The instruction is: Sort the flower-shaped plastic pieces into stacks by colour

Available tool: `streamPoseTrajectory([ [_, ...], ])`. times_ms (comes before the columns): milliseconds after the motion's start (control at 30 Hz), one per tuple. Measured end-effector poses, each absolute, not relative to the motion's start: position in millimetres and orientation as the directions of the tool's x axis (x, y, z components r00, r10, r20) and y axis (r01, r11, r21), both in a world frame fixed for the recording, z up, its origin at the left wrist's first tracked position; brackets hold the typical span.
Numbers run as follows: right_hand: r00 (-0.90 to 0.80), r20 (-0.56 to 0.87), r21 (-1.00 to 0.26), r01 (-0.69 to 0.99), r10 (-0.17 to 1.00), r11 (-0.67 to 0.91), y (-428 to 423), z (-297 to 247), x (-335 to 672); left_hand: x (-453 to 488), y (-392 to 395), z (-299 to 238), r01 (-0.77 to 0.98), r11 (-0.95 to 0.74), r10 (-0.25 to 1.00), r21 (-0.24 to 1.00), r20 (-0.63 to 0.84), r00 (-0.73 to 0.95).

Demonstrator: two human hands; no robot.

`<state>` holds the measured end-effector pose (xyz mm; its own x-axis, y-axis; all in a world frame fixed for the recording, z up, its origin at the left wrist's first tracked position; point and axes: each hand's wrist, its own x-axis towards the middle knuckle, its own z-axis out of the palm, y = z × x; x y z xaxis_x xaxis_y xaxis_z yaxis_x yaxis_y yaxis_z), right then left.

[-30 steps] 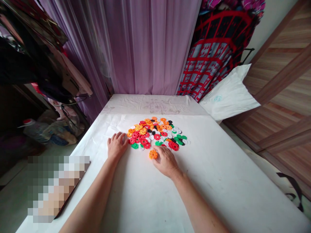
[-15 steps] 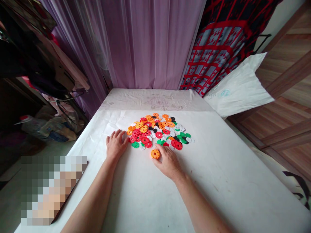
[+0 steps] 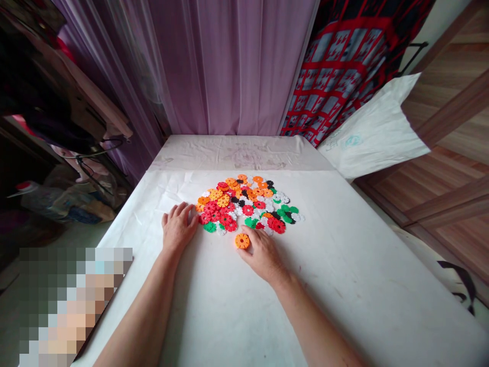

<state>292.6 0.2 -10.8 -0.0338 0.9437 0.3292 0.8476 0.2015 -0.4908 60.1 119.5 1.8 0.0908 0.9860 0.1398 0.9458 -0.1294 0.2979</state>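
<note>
A spread-out pile of notched plastic snowflake discs point(image 3: 247, 209) in orange, red, green, black and white lies on the white-covered table. My right hand point(image 3: 263, 253) is at the pile's near side, its thumb and fingers closed around an orange snowflake disc point(image 3: 242, 241). That disc looks thick, perhaps a small stack; I cannot tell. At the pile's left edge, my left hand point(image 3: 179, 225) lies palm down with fingers apart, the fingertips near the red discs point(image 3: 209, 208). Nothing shows in the left hand.
The table point(image 3: 344, 285) has a white cover. Purple curtains point(image 3: 237, 66) hang behind its far edge. To the right are a white bag point(image 3: 378, 132) and wooden doors point(image 3: 451, 153). A plastic bottle point(image 3: 36, 196) and hanging clothes are on the left. A blurred, pixelated patch covers the lower left.
The camera view has shifted slightly. Both hands keep almost the same place, and the orange snowflake disc stays in my right hand.
</note>
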Motion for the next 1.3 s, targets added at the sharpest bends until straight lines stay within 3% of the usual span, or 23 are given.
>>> streamPoseTrajectory([
  [400, -0.025, 0.350, -0.498, 0.842, 0.936, 0.209, 4, -15, 291, 60, 120, 2, 0.951, -0.117, 0.988, 0.288, 0.134, 0.081],
  [700, -0.015, 0.470, -0.516, 0.806, 0.882, 0.288, 0, -12, 299, 63, 121, 4, 0.961, -0.133, 0.987, 0.244, 0.118, 0.107],
  [933, 0.041, 0.518, -0.522, 0.807, 0.855, 0.278, 10, -14, 310, 61, 120, 2, 0.943, -0.133, 0.987, 0.305, 0.124, 0.099],
  [1300, -0.035, 0.272, -0.508, 0.843, 0.962, 0.174, 120, 25, 289, 48, 136, -9, 0.875, -0.082, 0.981, 0.477, 0.195, -0.014],
])
